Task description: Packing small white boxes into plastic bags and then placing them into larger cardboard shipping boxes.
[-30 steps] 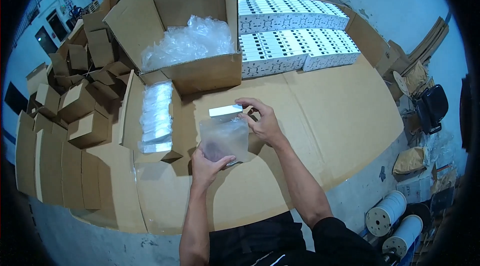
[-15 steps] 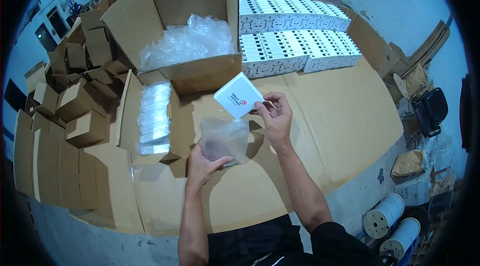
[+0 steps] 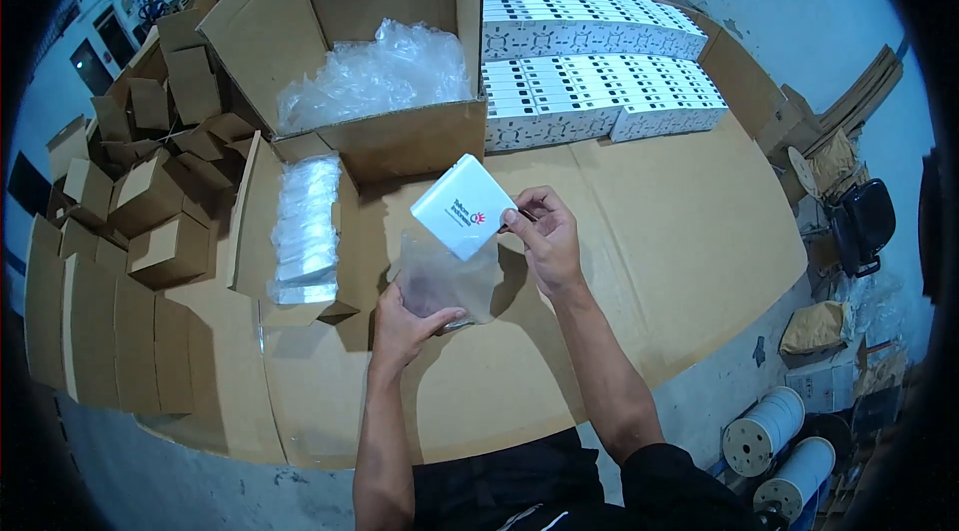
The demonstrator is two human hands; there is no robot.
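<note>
My right hand (image 3: 547,243) pinches a flat white square box (image 3: 464,207) by its right corner. The box is tilted, with a small red mark and dark print on its face. Below it, my left hand (image 3: 412,323) grips a clear plastic bag (image 3: 450,281) at its lower left. The box's lower corner overlaps the bag's upper edge; whether it is inside the bag I cannot tell. Left of the bag, an open carton (image 3: 248,221) holds a row of bagged white items (image 3: 306,221) standing closely packed.
A large open carton (image 3: 400,146) full of loose clear bags (image 3: 385,76) stands behind. White boxes in stacked rows (image 3: 599,91) fill the far right of the cardboard-covered table (image 3: 679,241). Small brown cartons (image 3: 165,251) crowd the left. Cable reels (image 3: 764,431) stand on the floor at right.
The white box has moved left and slightly down, over the mouth of the bag, and turned a little. My left hand and the bag have hardly moved.
</note>
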